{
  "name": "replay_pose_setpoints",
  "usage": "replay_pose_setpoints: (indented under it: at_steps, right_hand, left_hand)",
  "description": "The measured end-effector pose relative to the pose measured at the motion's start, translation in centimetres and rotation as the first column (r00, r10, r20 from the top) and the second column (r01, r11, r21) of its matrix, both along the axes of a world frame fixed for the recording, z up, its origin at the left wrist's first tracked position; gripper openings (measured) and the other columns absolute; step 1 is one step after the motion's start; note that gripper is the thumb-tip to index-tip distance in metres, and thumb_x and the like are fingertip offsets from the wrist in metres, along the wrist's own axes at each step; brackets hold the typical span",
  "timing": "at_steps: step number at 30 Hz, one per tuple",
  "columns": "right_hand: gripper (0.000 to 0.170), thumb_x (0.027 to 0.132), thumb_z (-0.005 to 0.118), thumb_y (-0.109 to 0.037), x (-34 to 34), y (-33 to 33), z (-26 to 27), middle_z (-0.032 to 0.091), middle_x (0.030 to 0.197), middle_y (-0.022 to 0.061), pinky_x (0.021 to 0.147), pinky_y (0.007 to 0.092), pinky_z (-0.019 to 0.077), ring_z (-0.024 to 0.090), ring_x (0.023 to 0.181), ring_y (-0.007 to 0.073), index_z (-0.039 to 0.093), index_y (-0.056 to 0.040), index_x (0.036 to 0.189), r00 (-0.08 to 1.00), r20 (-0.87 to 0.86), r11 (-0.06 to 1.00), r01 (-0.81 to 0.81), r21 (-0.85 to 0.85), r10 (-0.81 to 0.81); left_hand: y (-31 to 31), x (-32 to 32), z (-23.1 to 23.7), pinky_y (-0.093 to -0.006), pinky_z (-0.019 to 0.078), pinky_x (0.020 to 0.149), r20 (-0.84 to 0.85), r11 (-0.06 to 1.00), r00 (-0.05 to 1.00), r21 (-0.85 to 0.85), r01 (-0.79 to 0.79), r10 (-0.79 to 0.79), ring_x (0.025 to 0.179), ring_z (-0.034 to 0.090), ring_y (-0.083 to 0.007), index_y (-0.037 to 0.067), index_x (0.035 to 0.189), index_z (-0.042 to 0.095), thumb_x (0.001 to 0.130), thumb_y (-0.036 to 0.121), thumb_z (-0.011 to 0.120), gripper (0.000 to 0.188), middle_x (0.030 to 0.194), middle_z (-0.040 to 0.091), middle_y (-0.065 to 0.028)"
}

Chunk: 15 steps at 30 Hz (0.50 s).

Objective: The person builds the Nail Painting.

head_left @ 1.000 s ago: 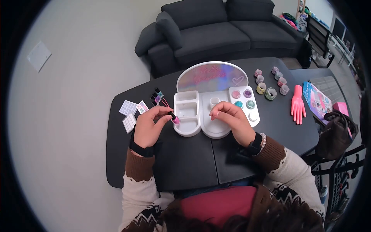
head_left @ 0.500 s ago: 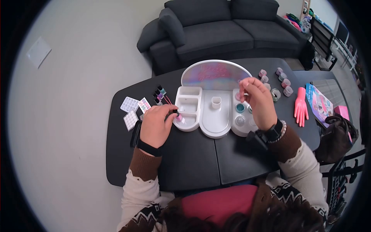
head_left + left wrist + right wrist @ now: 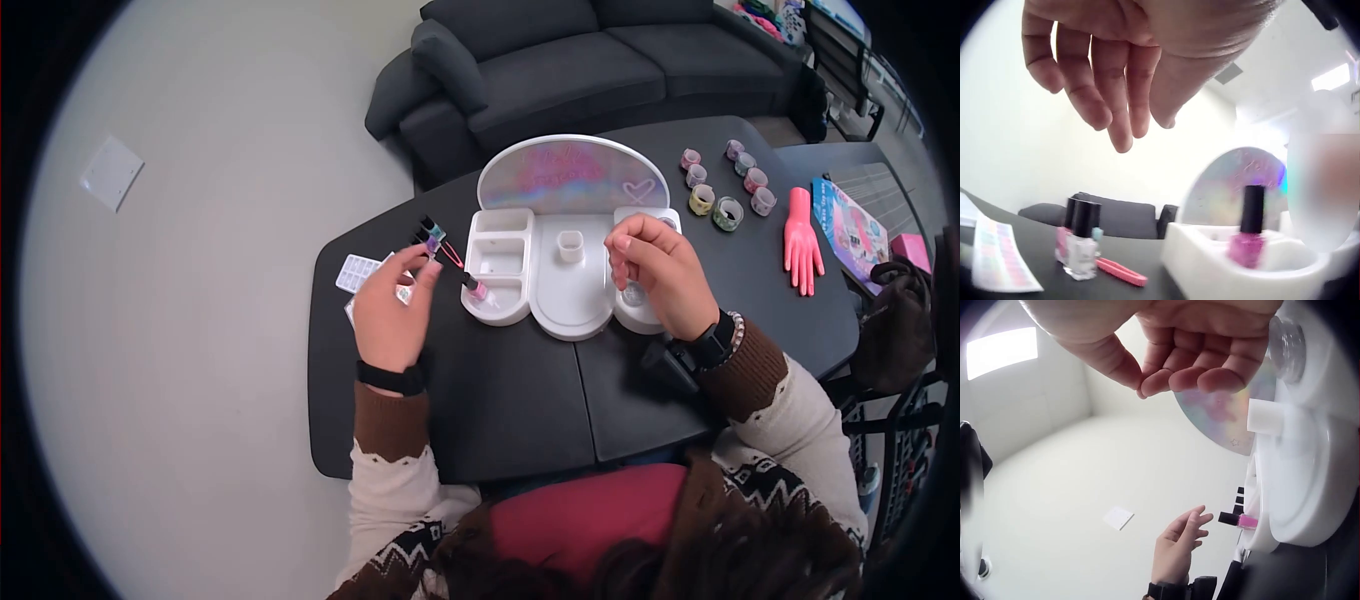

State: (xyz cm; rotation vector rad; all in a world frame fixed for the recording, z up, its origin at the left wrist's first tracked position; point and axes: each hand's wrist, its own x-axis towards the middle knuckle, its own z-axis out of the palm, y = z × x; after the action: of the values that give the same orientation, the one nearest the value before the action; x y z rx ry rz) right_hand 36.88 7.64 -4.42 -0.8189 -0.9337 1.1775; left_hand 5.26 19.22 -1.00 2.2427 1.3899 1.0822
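A pink nail polish bottle [image 3: 476, 288] with a black cap stands in the front left compartment of the white display stand [image 3: 575, 328]. My left hand [image 3: 391, 315] hovers left of it, its fingers extended and holding nothing. More nail polish bottles [image 3: 1081, 244] and pink tweezers [image 3: 1124, 272] lie beyond that hand on the black table [image 3: 500, 410]. Over the right section of the stand, my right hand [image 3: 664, 280] hangs with loosely bent fingers, the thumb near the index fingertip and nothing visible between them. It partly hides the glitter pots.
A small white cup [image 3: 570, 247] stands mid-stand, before the iridescent back panel [image 3: 575, 178]. Sticker sheets and a white compartment box [image 3: 357, 272] lie at the left. At the right are several tape rolls [image 3: 728, 213], a pink model hand [image 3: 802, 245] and a blue package [image 3: 850, 220].
My left hand has let go of the pink polish bottle, which now stands in the compartment, and has moved left. My right hand has risen from the stand's middle and shifted right.
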Motion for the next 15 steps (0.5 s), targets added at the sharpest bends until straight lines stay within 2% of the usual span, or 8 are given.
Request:
replay_pose_setpoints:
  at_steps: [3, 4, 6, 7, 9, 10, 15]
  right_hand:
    - [0.015, 0.109, 0.066, -0.017, 0.1, -0.2, -0.1, 0.066, 0.091, -0.0018, 0.075, 0.0246, 0.0490, 0.057, 0.078, 0.0059, 0.072, -0.0042, 0.112, 1.000, -0.003, 1.000, -0.008, 0.003, 0.008]
    - [0.013, 0.109, 0.066, -0.016, 0.1, -0.2, -0.2, 0.067, 0.092, -0.0019, 0.075, 0.0242, 0.0490, 0.057, 0.079, 0.0056, 0.072, -0.0044, 0.112, 1.000, 0.021, 1.000, -0.016, 0.010, 0.016]
    - [0.010, 0.108, 0.068, -0.014, 0.1, -0.2, -0.4, 0.067, 0.093, -0.0026, 0.076, 0.0234, 0.0491, 0.057, 0.080, 0.0048, 0.072, -0.0052, 0.112, 0.997, 0.077, 1.000, -0.008, 0.018, 0.007]
    - [0.010, 0.108, 0.068, -0.014, 0.1, -0.2, -0.5, 0.067, 0.093, -0.0026, 0.076, 0.0234, 0.0491, 0.057, 0.080, 0.0048, 0.072, -0.0052, 0.112, 0.997, 0.076, 1.000, -0.003, 0.025, 0.002]
    - [0.010, 0.107, 0.069, -0.014, 0.0, -0.2, -0.7, 0.068, 0.095, -0.0033, 0.076, 0.0232, 0.0493, 0.057, 0.081, 0.0039, 0.073, -0.0055, 0.112, 0.992, 0.123, 0.998, -0.028, 0.050, 0.022]
    - [0.010, 0.107, 0.071, -0.015, -0.2, -0.3, -0.5, 0.068, 0.096, -0.0038, 0.076, 0.0233, 0.0493, 0.058, 0.082, 0.0030, 0.073, -0.0057, 0.112, 0.990, 0.138, 0.999, -0.026, 0.043, 0.020]
    - [0.011, 0.107, 0.072, -0.015, -0.4, -0.5, -0.6, 0.069, 0.097, -0.0040, 0.076, 0.0233, 0.0495, 0.059, 0.084, 0.0024, 0.072, -0.0057, 0.112, 0.990, 0.140, 0.998, -0.040, 0.048, 0.033]
  left_hand:
    - [3.1, -0.7, 0.7, -0.0353, 0.0589, 0.078, -0.151, 0.981, 0.980, 0.159, -0.108, 0.132, 0.082, 0.075, -0.0215, 0.007, 0.119, 0.081, 0.103, 0.025, 0.076, 0.025, 0.103, 0.083, -0.0085]
    - [4.7, -0.9, 0.4, -0.0353, 0.0589, 0.078, -0.151, 0.981, 0.980, 0.164, -0.106, 0.131, 0.082, 0.075, -0.0215, 0.007, 0.119, 0.081, 0.103, 0.025, 0.076, 0.025, 0.103, 0.083, -0.0085]
    - [7.3, -0.9, 0.2, -0.0368, 0.0598, 0.079, -0.401, 0.973, 0.890, 0.171, -0.157, 0.215, 0.083, 0.078, -0.0245, 0.008, 0.112, 0.084, 0.100, 0.035, 0.079, 0.031, 0.099, 0.084, -0.0091]
    - [8.0, -1.0, 0.2, -0.0368, 0.0598, 0.079, -0.401, 0.972, 0.891, 0.178, -0.153, 0.213, 0.083, 0.078, -0.0245, 0.008, 0.112, 0.084, 0.100, 0.035, 0.079, 0.031, 0.099, 0.084, -0.0091]
    - [9.5, -0.9, 0.1, -0.0371, 0.0602, 0.080, -0.506, 0.971, 0.834, 0.021, -0.240, 0.217, 0.084, 0.080, -0.0249, 0.009, 0.107, 0.086, 0.094, 0.041, 0.083, 0.034, 0.095, 0.084, -0.0087]
    - [10.5, -0.9, 0.2, -0.0405, 0.0618, 0.081, -0.502, 0.961, 0.841, -0.066, -0.269, 0.201, 0.087, 0.081, -0.0264, 0.014, 0.099, 0.088, 0.090, 0.045, 0.086, 0.033, 0.093, 0.084, -0.0070]
    - [10.3, -1.6, 0.9, -0.0403, 0.0616, 0.080, -0.463, 0.959, 0.862, -0.079, -0.271, 0.206, 0.087, 0.080, -0.0264, 0.013, 0.102, 0.087, 0.092, 0.041, 0.084, 0.030, 0.094, 0.084, -0.0078]
